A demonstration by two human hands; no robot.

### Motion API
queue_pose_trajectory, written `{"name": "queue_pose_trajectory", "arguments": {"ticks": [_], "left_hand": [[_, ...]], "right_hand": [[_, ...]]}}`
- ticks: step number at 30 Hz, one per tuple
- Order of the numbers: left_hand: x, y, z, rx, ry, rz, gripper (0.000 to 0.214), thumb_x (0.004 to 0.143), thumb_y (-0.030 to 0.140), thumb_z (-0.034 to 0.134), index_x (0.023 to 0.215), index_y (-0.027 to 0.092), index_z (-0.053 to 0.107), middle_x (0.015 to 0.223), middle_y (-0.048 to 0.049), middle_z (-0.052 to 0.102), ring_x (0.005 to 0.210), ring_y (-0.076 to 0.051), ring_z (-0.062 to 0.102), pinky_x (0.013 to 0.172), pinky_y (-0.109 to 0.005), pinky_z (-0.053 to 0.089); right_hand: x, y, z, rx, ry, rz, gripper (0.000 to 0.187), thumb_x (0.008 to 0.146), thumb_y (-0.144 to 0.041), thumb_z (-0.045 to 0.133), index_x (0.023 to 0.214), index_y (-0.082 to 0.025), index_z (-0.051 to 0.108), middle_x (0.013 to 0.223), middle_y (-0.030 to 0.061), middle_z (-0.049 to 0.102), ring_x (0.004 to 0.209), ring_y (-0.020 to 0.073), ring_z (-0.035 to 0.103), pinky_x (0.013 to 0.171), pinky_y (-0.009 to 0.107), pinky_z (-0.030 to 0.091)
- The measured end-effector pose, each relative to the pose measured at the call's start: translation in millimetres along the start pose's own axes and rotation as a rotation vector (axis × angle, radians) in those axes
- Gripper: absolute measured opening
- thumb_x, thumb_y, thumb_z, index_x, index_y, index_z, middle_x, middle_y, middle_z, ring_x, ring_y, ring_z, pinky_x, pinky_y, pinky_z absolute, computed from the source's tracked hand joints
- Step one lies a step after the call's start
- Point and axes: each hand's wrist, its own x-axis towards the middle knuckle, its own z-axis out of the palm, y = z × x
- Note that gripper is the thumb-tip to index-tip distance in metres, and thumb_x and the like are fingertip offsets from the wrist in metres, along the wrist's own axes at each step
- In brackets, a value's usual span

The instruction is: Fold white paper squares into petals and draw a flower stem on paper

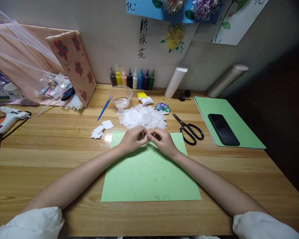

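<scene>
So, left of the left hand there's a little stack of white paper squares point(97, 131), and I'd leave those where they are so they don't get swept up by a wrist. The left hand point(134, 137) has thumb and fingers curled into a pinch, tips meeting the other hand's. Just beyond both hands sits the heap of thin white paper pieces point(142, 118), and under them is a green sheet point(150, 179). The right hand point(161, 141) mirrors that pinch. Can't tell what's between the fingertips, if anything; too small to make out. My two cents: light pressure, dry fingers, small moves with the tips only, and lift the knuckles a bit so they don't drag the heap. Resting the forearms on the table should help keep things steady. The scissors point(189, 129), just right of the right hand, look close enough to bump, so watch that elbow.

Writing, left to right: far left of the hands, the glue gun point(11, 119) shows no brand I can read. Up on the wall past the hands, a blue sheet point(137, 10) has a cut-off character, then a white sheet point(153, 43) reads 绣球花 downward. Right of that, another white sheet point(239, 30) has handwriting mostly cropped.
</scene>
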Motion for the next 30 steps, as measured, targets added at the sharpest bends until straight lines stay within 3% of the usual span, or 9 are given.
{"name": "queue_pose_trajectory", "arguments": {"ticks": [18, 26, 30], "left_hand": [[0, 1, -0.5, 0.021, 0.028, -0.026, 0.008, 0.083, 0.022, 0.049, 0.079, 0.017, 0.053, 0.072, 0.0012, 0.054, 0.061, -0.009, 0.046, 0.057, -0.022, 0.036], [3, 1, -1.2, -0.02, 0.126, -0.139, 0.008, 0.081, 0.021, 0.047, 0.074, 0.017, 0.05, 0.067, 0.0017, 0.052, 0.061, -0.011, 0.046, 0.058, -0.023, 0.036], [5, -5, -3.5, -0.011, 0.265, -0.287, 0.013, 0.083, 0.024, 0.045, 0.072, 0.018, 0.047, 0.067, 0.0019, 0.052, 0.061, -0.011, 0.046, 0.058, -0.024, 0.035]], "right_hand": [[3, 5, 0, 0.019, 0.121, 0.058, 0.017, 0.084, -0.024, 0.052, 0.069, -0.018, 0.056, 0.066, -0.0005, 0.053, 0.058, 0.012, 0.044, 0.056, 0.025, 0.034], [5, 12, -1, 0.159, 0.2, 0.186, 0.023, 0.085, -0.03, 0.05, 0.064, -0.019, 0.046, 0.058, -0.0036, 0.043, 0.054, 0.0103, 0.04, 0.053, 0.023, 0.032], [8, 20, -2, 0.303, 0.282, 0.284, 0.028, 0.087, -0.04, 0.047, 0.068, -0.02, 0.045, 0.059, -0.0035, 0.046, 0.05, 0.0094, 0.039, 0.047, 0.022, 0.032]]}}
